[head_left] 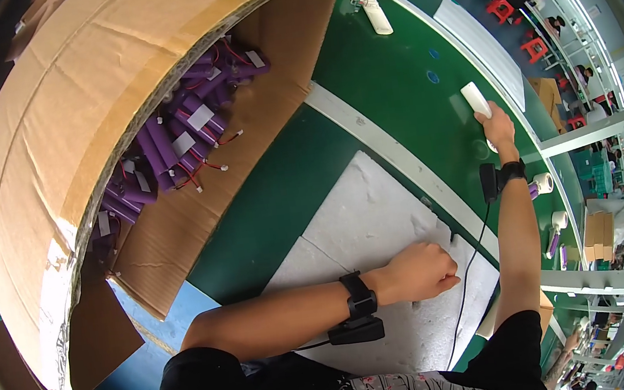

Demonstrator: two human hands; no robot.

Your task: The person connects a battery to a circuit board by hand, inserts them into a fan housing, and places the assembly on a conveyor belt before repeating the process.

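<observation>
White and elongated, a plastic-looking casing lies at the far right, over the green worktop, its near end grasped by the fingers of the person's right hand. The left hand is nearer, curled into a loose fist above a white foam slab — whether anything sits inside it cannot be told. Black bands circle both wrists, each bearing a small dark box.

On the left, a large cardboard carton gapes toward the person, holding a jumbled heap of purple cylindrical packs with red wires and white connectors. Beyond the carton's right edge, another white piece with a round head rests far off on the green. A pale rail runs between the slab and the grasped casing; red stools stand in the far right background.
</observation>
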